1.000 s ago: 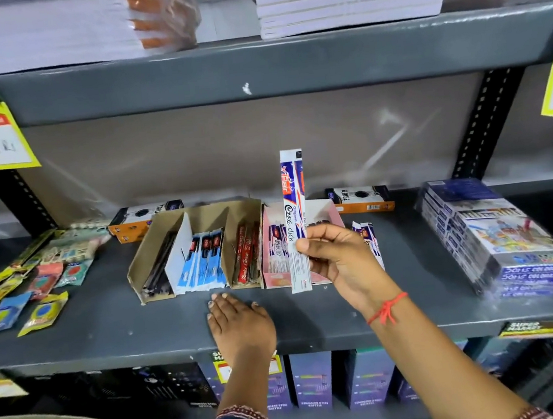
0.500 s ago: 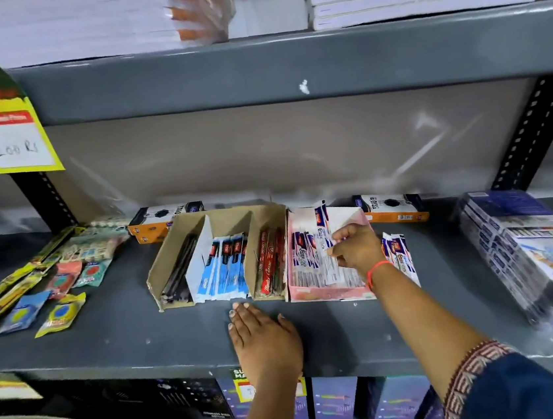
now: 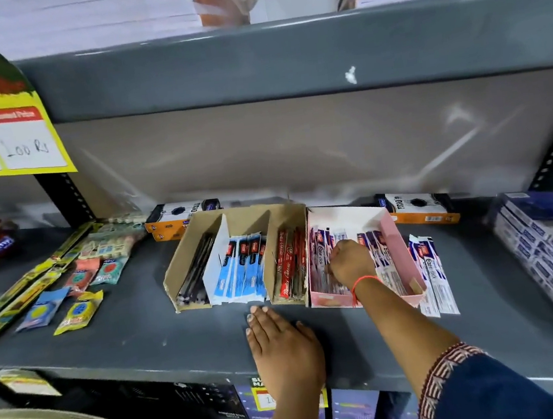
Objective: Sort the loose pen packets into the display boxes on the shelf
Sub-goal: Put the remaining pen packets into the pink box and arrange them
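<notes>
My right hand (image 3: 350, 263) reaches down into the pink display box (image 3: 401, 246), fingers curled onto a white and blue pen packet (image 3: 321, 256) that lies among the others inside. Two loose packets (image 3: 433, 270) of the same kind lie on the shelf just right of that box. Left of it stands a brown cardboard box (image 3: 183, 254) with black pens (image 3: 196, 273), blue packets (image 3: 241, 275) and red packets (image 3: 289, 270) in separate compartments. My left hand (image 3: 284, 346) rests flat, palm down, on the grey shelf (image 3: 127, 336) in front of the boxes, holding nothing.
Two orange-and-black boxes (image 3: 173, 221) (image 3: 419, 208) lie behind the display boxes. A wrapped stack of boxes (image 3: 548, 247) fills the shelf's right end. Small sachets (image 3: 74, 294) and long strips lie at the left. A yellow price sign (image 3: 1, 137) hangs from the upper shelf (image 3: 285, 56).
My right hand held the packet upright in the air, then lowered it into the pink box and now presses down among the packets. My left hand has stayed flat.
</notes>
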